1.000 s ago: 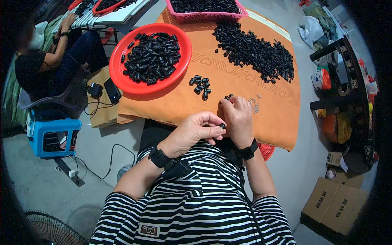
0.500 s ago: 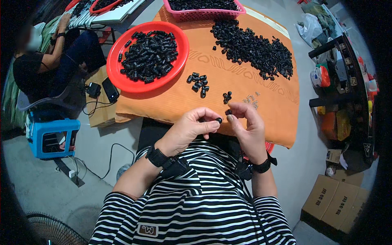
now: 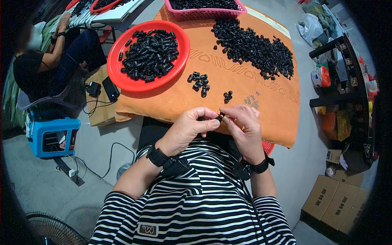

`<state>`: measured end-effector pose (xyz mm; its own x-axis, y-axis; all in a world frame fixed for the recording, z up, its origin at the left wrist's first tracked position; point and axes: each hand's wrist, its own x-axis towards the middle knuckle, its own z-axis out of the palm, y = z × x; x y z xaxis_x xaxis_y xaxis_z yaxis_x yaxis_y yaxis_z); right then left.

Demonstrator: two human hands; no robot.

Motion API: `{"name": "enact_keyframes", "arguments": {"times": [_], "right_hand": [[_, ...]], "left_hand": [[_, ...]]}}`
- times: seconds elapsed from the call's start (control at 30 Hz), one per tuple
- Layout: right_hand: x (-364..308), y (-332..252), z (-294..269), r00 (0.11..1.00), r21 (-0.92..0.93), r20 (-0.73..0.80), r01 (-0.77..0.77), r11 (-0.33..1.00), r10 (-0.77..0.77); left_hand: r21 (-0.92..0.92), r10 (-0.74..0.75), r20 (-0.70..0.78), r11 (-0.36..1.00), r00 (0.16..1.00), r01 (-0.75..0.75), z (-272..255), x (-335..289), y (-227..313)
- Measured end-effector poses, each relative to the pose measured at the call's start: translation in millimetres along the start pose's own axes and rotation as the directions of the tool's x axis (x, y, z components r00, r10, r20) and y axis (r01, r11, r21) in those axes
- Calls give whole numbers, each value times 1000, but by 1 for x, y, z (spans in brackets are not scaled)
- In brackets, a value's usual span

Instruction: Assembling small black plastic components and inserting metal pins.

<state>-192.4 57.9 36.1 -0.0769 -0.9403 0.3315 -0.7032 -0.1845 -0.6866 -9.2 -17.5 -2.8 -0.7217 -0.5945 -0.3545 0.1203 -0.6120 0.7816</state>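
Note:
Near the table's front edge, my left hand (image 3: 185,126) pinches a small black plastic part (image 3: 219,118) between thumb and fingers. My right hand (image 3: 247,128) meets it from the other side, its thumb and forefinger closed on a second small black part. The two parts touch or nearly touch, and the fingertips partly hide both. Just beyond my hands lie a few small black pieces (image 3: 228,96) and a scatter of tiny silvery pieces (image 3: 252,100). Further left sits a loose group of larger black barrel-shaped parts (image 3: 199,83).
A red round tray (image 3: 185,53) heaped with black parts stands on the orange-covered table (image 3: 179,102). A spread pile of small black pieces (image 3: 255,51) lies far right, beside a pink basket (image 3: 204,15). Another person (image 3: 41,61) sits at the left.
My right hand has moved left and brought its small black part against the one in my left hand. The left hand has stayed nearly still.

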Motion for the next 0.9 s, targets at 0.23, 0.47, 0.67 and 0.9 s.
{"name": "enact_keyframes", "arguments": {"times": [0.23,0.47,0.67,0.9], "right_hand": [[-2,4,1,1000,17,6,-9,1000,9],[-3,1,4,998,48,-9,-54,997,55],[0,-4,2,999,-48,-20,43,998,-44],[-1,-4,4,997,-67,-36,60,996,-63]], "left_hand": [[-39,-4,14,999,1000,5,-1,1,0],[-34,-4,0,999,1000,4,0,0,-1],[-51,-9,-14,999,1000,8,1,0,-1],[-31,-2,-5,1000,1000,2,4,-1,-1]]}}
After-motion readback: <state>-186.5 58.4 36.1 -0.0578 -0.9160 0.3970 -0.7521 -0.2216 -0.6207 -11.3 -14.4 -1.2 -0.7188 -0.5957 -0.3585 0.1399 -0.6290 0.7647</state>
